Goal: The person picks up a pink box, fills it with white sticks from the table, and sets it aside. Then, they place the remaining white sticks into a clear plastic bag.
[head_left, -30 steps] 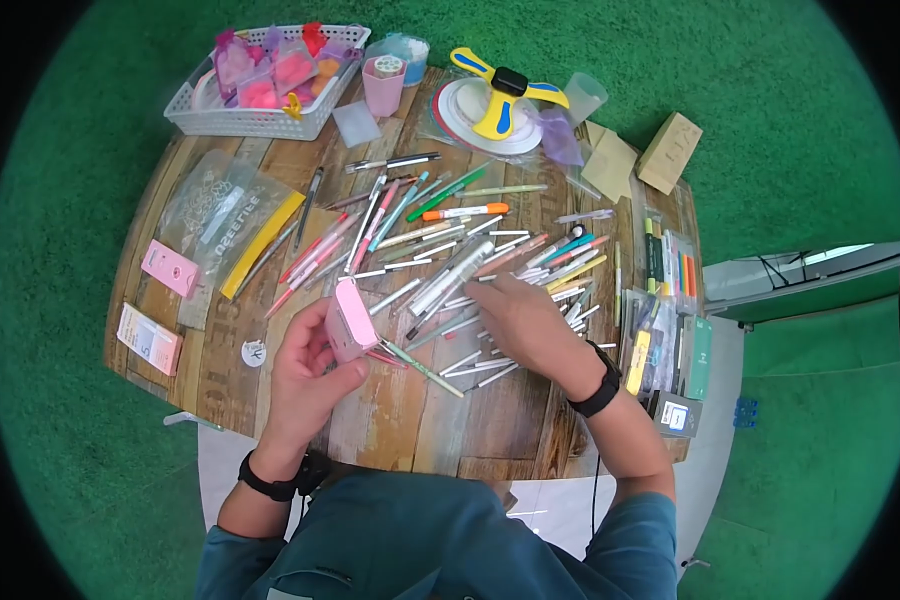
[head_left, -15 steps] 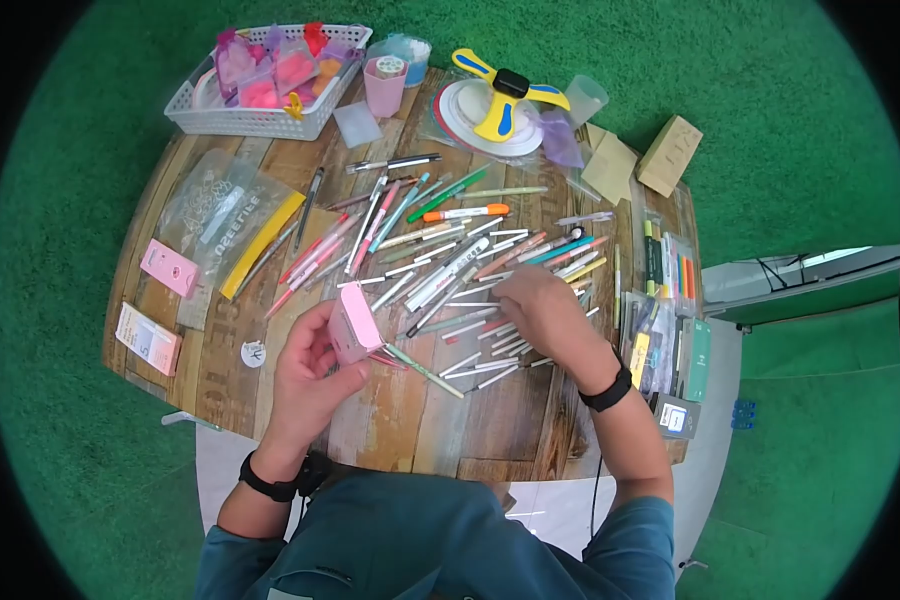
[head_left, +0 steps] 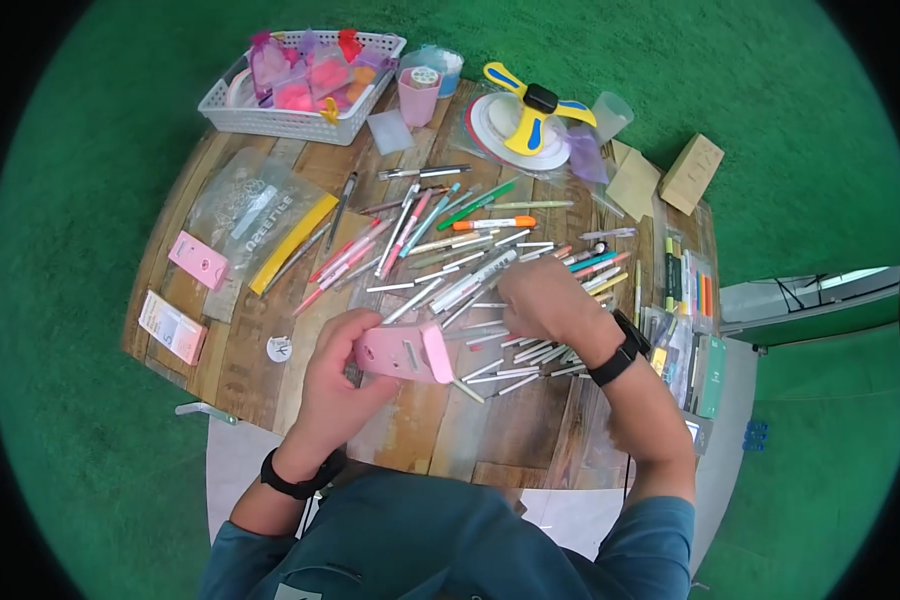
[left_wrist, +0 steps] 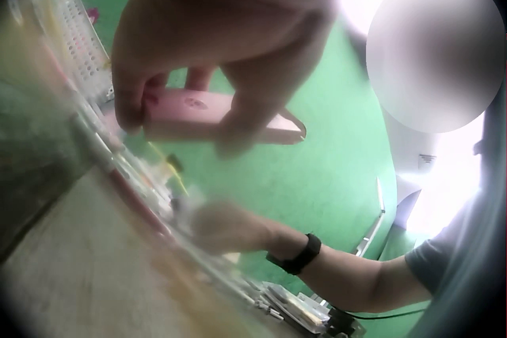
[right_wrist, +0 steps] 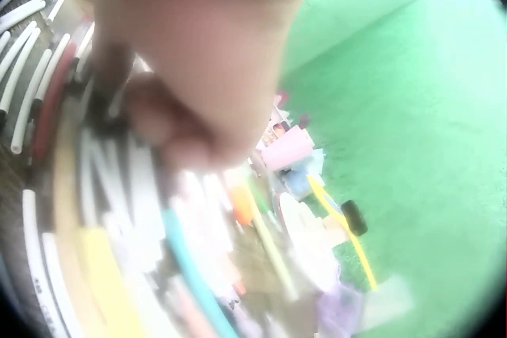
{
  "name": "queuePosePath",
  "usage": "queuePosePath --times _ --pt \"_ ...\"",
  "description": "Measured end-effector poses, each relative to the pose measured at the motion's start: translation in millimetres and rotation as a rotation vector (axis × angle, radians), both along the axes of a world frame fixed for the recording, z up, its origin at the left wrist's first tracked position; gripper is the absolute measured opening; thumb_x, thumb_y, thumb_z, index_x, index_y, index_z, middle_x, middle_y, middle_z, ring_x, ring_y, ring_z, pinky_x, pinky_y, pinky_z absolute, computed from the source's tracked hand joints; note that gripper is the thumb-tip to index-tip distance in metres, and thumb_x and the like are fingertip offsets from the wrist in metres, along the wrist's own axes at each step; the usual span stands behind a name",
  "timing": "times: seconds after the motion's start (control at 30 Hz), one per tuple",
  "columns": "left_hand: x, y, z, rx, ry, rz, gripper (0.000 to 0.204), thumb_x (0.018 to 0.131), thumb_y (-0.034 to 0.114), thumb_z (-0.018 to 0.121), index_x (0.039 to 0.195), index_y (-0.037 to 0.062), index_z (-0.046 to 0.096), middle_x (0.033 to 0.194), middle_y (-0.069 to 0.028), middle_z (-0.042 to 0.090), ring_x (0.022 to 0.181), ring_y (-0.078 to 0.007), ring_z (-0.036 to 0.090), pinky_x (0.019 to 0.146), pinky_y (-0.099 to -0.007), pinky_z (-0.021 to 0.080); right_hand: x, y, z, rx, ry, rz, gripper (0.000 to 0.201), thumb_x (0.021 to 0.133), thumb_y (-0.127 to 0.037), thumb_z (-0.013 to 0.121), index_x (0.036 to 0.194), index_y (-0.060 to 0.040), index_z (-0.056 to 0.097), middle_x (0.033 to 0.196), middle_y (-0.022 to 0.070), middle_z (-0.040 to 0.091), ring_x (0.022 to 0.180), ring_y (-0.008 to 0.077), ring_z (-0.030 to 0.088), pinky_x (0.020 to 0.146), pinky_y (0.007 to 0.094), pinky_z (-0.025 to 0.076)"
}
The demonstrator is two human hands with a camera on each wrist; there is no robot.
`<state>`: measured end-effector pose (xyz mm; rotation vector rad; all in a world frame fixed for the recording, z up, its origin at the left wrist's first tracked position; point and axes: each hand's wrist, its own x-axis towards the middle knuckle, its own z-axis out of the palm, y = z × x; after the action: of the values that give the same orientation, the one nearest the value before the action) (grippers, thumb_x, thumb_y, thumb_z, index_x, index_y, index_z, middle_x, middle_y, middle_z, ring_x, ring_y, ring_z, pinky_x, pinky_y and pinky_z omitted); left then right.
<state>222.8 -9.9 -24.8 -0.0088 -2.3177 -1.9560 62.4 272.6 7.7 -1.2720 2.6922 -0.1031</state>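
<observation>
My left hand (head_left: 345,375) grips a small pink box (head_left: 395,352) over the near edge of the table, thumb on one side and fingers on the other. In the left wrist view the box (left_wrist: 186,116) lies across the fingers, with a small printed picture on its face. My right hand (head_left: 550,300) reaches down into a spread of pens and short white sticks (head_left: 505,378), fingers bent. Its fingertips are hidden in the head view and blurred in the right wrist view, where white sticks (right_wrist: 20,104) surround them; I cannot tell whether they pinch one.
Clear bag with yellow edge (head_left: 295,240), second pink box (head_left: 198,260) and pale carton (head_left: 172,327) lie left. Basket (head_left: 270,122), pink cup (head_left: 419,100) and yellow-blue three-armed stand (head_left: 530,130) stand at the back. Wooden block (head_left: 692,172) and pen packs (head_left: 692,285) lie right.
The pink box has turned in my left hand from upright to lying sideways. My right hand has shifted right across the pile. The head view has swung slightly.
</observation>
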Motion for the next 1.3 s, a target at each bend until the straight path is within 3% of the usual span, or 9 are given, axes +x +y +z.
queuePosePath --times 0.07,0.1,0.17,0.23,0.3,0.4,0.53,0.83,1.3 --pt "-0.4 2.4 2.3 -0.117 0.094 0.040 0.062 0.072 -0.002 0.079 0.131 0.0048 0.063 0.139 -0.0171 0.055 0.124 -0.0314 0.060 0.101 -0.0376 0.051 10.1 9.1 6.9 -0.085 0.008 -0.062 0.013 0.076 -0.012 0.065 0.084 -0.0029 0.070 0.085 0.0189 0.072 0.083 0.0385 0.070 0.076 0.0485 0.056" --pt "-0.4 2.5 6.9 -0.118 0.091 0.047 0.062 0.072 -0.002 0.079 0.131 0.0048 0.063 0.139 -0.0171 0.055 0.124 -0.0314 0.060 0.101 -0.0376 0.051 16.9 14.5 10.5 -0.171 0.011 -0.131 0.012 0.077 -0.011 0.065 0.085 -0.0032 0.070 0.085 0.0184 0.072 0.081 0.0378 0.070 0.075 0.0475 0.055" --pt "-1.5 1.5 15.3 -0.398 0.183 0.098 0.060 0.074 -0.001 0.078 0.131 0.0049 0.063 0.139 -0.0172 0.055 0.123 -0.0320 0.061 0.099 -0.0376 0.053 31.7 27.9 34.0 -0.274 -0.080 -0.231 0.009 0.079 -0.009 0.067 0.085 -0.0030 0.069 0.083 0.0163 0.071 0.079 0.0358 0.069 0.072 0.0448 0.055" --pt "-3.4 1.4 15.9 -0.405 0.173 0.105 0.059 0.074 -0.001 0.077 0.131 0.0048 0.063 0.139 -0.0171 0.055 0.122 -0.0319 0.061 0.098 -0.0374 0.053 52.9 31.4 55.4 -0.375 -0.170 -0.333 0.007 0.080 -0.007 0.068 0.086 -0.0029 0.069 0.082 0.0143 0.070 0.076 0.0338 0.068 0.069 0.0420 0.054" --pt "-4.1 3.2 15.6 -0.410 0.163 0.106 0.058 0.075 -0.001 0.076 0.130 0.0047 0.063 0.139 -0.0170 0.055 0.121 -0.0317 0.062 0.097 -0.0371 0.053 78.6 34.1 70.5 -0.778 -0.371 -0.441 0.007 0.081 -0.001 0.071 0.087 -0.0030 0.069 0.078 0.0103 0.066 0.071 0.0300 0.064 0.064 0.0375 0.051" --pt "-4.8 8.9 12.9 -0.353 0.126 0.055 0.058 0.075 -0.002 0.075 0.131 0.0046 0.062 0.139 -0.0164 0.055 0.120 -0.0308 0.062 0.095 -0.0365 0.054 106.5 22.4 86.6 -0.871 -0.454 -0.279 0.012 0.080 0.002 0.072 0.089 -0.0041 0.069 0.077 0.0085 0.063 0.069 0.0285 0.062 0.063 0.0370 0.050" --pt "-4.5 12.9 9.4 -0.317 0.134 0.029 0.060 0.074 -0.001 0.077 0.132 0.0046 0.061 0.138 -0.0152 0.056 0.119 -0.0293 0.063 0.095 -0.0355 0.053 118.1 1.3 84.3 -0.723 -0.175 -0.138 0.016 0.078 0.003 0.072 0.089 -0.0067 0.067 0.077 0.0091 0.062 0.068 0.0287 0.062 0.063 0.0385 0.050" --pt "0.1 8.2 -2.9 -0.106 0.007 -0.001 0.066 0.072 -0.006 0.079 0.134 0.0049 0.060 0.140 -0.0107 0.055 0.123 -0.0225 0.059 0.099 -0.0325 0.051 125.4 -2.0 90.0 -0.797 -0.014 -0.212 0.020 0.073 0.004 0.073 0.088 -0.0073 0.066 0.075 0.0092 0.060 0.068 0.0299 0.063 0.062 0.0381 0.050" --pt "3.8 8.4 -10.1 0.153 -0.073 -0.167 0.074 0.073 -0.012 0.084 0.140 0.0028 0.057 0.147 -0.0102 0.049 0.136 -0.0226 0.052 0.113 -0.0371 0.046 130.2 -21.4 99.4 -0.756 -0.001 -0.140 0.018 0.069 0.001 0.070 0.081 -0.0097 0.061 0.074 0.0055 0.057 0.066 0.0275 0.060 0.060 0.0386 0.047"
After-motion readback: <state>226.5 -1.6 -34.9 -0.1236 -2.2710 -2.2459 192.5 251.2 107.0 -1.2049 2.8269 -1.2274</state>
